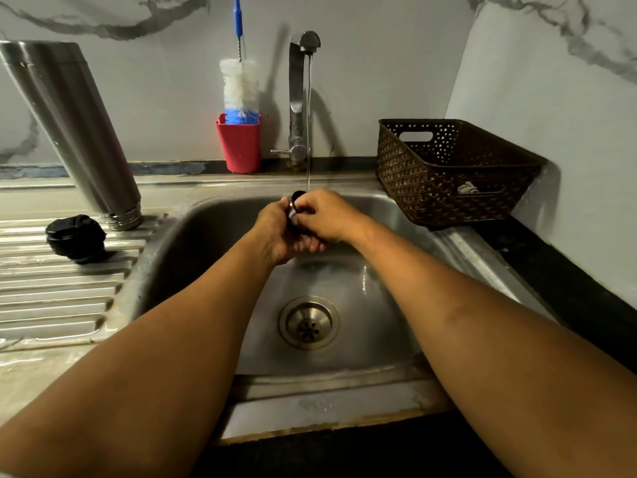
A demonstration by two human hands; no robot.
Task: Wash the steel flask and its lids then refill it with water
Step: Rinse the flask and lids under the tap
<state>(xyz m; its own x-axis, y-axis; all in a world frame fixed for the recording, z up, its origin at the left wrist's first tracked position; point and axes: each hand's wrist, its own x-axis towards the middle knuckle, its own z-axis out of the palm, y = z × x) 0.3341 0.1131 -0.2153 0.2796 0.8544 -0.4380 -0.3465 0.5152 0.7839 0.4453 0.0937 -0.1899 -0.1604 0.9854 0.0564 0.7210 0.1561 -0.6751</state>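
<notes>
The steel flask (74, 132) stands upside down, mouth on the ribbed drainboard at the left. A black lid (76, 238) lies on the drainboard beside it. Over the sink basin, my left hand (277, 236) and my right hand (325, 215) both grip a small lid (295, 201) with a black top and steel rim. It sits under the thin stream of water running from the tap (303, 94). Most of this lid is hidden by my fingers.
A red cup (239, 146) holding a white and blue bottle brush (239, 84) stands behind the sink, left of the tap. A brown perforated basket (448, 170) sits at the right on the counter. The sink drain (309, 322) lies below my hands.
</notes>
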